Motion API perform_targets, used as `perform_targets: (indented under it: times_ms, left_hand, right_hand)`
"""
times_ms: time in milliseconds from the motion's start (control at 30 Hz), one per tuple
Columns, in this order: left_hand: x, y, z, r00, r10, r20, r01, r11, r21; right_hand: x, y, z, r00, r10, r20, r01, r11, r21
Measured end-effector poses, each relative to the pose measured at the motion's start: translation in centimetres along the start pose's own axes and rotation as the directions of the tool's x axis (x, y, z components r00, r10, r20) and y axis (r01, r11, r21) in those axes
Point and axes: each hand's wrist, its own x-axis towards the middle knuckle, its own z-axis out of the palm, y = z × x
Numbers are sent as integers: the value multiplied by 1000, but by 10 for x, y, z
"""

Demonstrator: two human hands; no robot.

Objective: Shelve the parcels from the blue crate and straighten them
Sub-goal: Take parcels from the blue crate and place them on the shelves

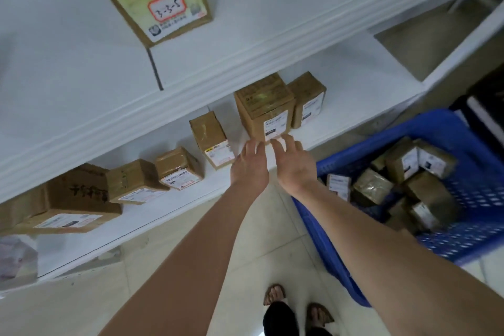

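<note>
My left hand (249,165), right hand (293,166) both open, fingers spread at front base of tall parcel (266,109). Parcel upright on shelf (354,76), dead ahead, between hands; right hand nearer label.

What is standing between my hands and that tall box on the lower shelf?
Nothing visible. The left hand and the right hand are open at the lower front edge of the tall box. A smaller box stands to its left and a short box close on its right, neither in front.
</note>
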Motion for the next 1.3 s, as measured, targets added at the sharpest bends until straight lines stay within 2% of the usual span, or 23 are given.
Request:
perform_targets:
  times_ms: [200, 367, 500, 700, 867, 1000, 1133, 1300]
  left_hand:
    - [1, 85, 2, 982, 122, 145, -128, 991, 30]
    - [2, 164, 14, 971, 180, 155, -186, 982, 20]
    - [10, 220, 40, 965, 200, 167, -209, 977, 37]
    - [25, 311, 85, 972, 67, 227, -73, 997, 15]
    - [34, 382, 131, 952, 44, 302, -34, 999, -36]
    - [50, 403, 168, 933, 57, 354, -33, 997, -72]
    - [86, 408, 209, 936, 45, 350, -10, 995, -102]
    - [152, 410, 285, 935, -7, 354, 71, 983, -169]
  right_hand:
    - [-41, 78, -20, 989, 151, -7, -150, 987, 51]
    - [-68, 150, -30, 970, 242, 18, -243, 970, 9]
    - [-84, 212, -33, 965, 253, 73, -255, 967, 20]
    - [-94, 314, -25, 970, 179, 162, -191, 980, 62]
    - [-98, 401, -20, 959, 165, 231, -172, 985, 9]
    - [-91, 433, -3, 919, 222, 326, -264, 960, 89]
    - [-69, 459, 34, 859, 348, 376, -461, 845, 272]
    - [-26, 502, 105, 820, 386, 423, -534, 782, 322]
